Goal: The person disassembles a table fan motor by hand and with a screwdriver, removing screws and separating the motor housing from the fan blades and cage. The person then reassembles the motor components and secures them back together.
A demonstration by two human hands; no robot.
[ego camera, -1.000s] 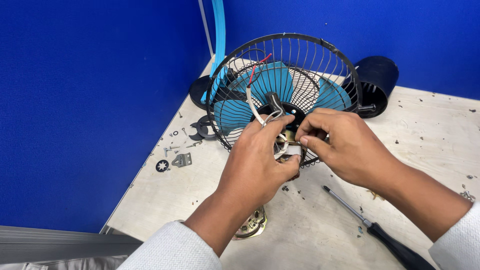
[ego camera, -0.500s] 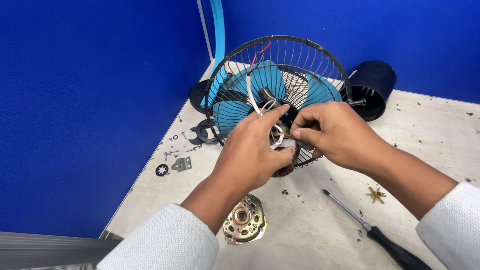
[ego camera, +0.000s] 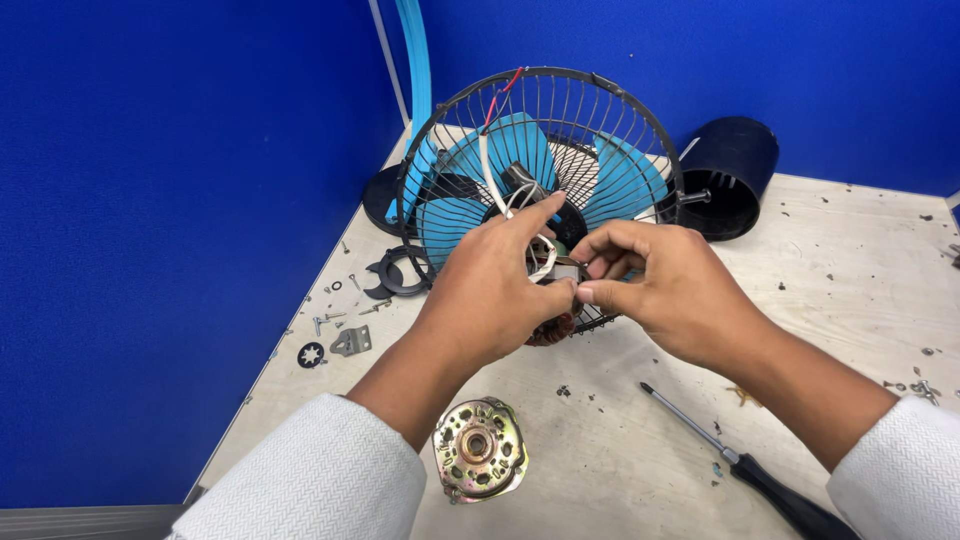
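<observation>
A small fan with a black wire cage (ego camera: pixel 600 120) and blue blades (ego camera: pixel 510 150) stands on the worktable. My left hand (ego camera: pixel 490 290) and my right hand (ego camera: pixel 660 290) meet in front of the cage's lower middle, both pinching the fan's motor part (ego camera: pixel 560 275) with its copper windings and white wires (ego camera: pixel 490 170). A red wire runs up to the cage's top. My fingers hide most of the motor part.
A metal motor end cover (ego camera: pixel 478 450) lies near my left forearm. A black-handled screwdriver (ego camera: pixel 740 465) lies at the right. A black cylindrical housing (ego camera: pixel 735 175) lies behind the fan. Black rings (ego camera: pixel 395 275), a bracket (ego camera: pixel 350 342) and several screws lie at the left, by blue partition walls.
The view has shifted, so the fan and hands sit slightly higher and the metal end cover has come into full sight. Both hands stay on the motor part, fingers shifting a little.
</observation>
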